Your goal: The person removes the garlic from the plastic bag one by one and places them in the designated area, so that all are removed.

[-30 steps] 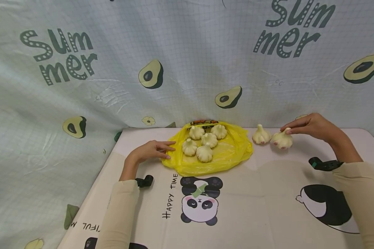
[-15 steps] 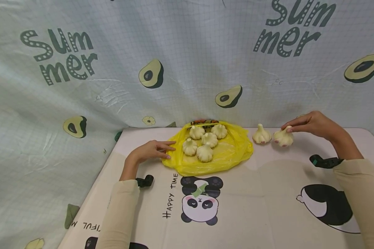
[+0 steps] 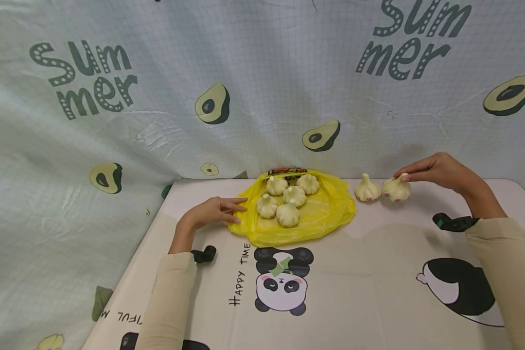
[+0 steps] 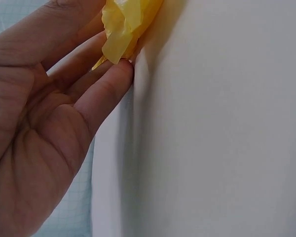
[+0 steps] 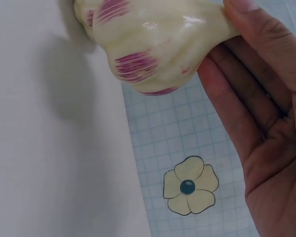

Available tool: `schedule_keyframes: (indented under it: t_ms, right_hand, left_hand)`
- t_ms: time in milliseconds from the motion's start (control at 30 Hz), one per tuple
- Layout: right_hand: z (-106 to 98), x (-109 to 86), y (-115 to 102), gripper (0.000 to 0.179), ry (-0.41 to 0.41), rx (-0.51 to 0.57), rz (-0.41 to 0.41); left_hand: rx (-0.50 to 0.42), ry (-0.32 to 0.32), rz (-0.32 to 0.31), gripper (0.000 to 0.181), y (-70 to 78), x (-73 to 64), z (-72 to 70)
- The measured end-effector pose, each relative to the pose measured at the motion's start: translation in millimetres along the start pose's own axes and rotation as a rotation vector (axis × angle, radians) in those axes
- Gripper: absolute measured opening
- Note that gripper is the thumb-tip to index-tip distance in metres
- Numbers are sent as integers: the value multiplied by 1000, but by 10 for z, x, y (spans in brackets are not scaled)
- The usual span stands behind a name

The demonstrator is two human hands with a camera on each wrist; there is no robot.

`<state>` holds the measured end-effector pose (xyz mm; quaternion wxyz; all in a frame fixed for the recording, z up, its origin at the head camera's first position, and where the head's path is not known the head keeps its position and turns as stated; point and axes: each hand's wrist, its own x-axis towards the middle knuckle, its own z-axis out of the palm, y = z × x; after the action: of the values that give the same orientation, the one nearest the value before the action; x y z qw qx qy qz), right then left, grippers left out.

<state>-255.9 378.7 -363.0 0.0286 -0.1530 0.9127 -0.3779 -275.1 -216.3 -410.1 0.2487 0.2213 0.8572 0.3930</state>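
My right hand [image 3: 441, 171] pinches a garlic bulb [image 3: 396, 188] by its neck, at the back right of the table. Purple streaks mark the bulb's lower side in the right wrist view [image 5: 153, 44]. Just left of it stands another garlic bulb [image 3: 368, 188], upright; whether the two touch, I cannot tell. My left hand [image 3: 207, 214] rests its loosely extended fingers on the left edge of a spread yellow plastic bag [image 3: 319, 228]. In the left wrist view, crumpled yellow plastic [image 4: 126, 29] lies at the fingertips. Several garlic bulbs [image 3: 288, 214] sit on the bag.
The pale table [image 3: 354, 287] carries printed pandas and lettering. A hanging cloth [image 3: 262, 97] with avocado and lettering prints rises directly behind the table's back edge and along the left side. Each wrist wears a small black camera [image 3: 204, 254].
My right hand, holding the garlic bulb, has moved slightly toward the back and then left, nearer the standing bulb. The left hand and the yellow bag have stayed in place.
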Motion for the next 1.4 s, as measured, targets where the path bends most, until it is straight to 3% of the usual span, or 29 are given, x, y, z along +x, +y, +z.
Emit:
schedule_keyframes:
  t_ms: [900,1233,1400]
  right_hand:
    - [-27,146,52,29,-41,-116,87]
    - [-22,259,136,28,-18,-150,68]
    - [10,310,143,27,-18,-112,58]
  left_hand:
    - [3,9,4,44,18,-4,19]
    - [28,13,-10,43,7,-1,17]
    - [25,12,-9,43,10,-3,23]
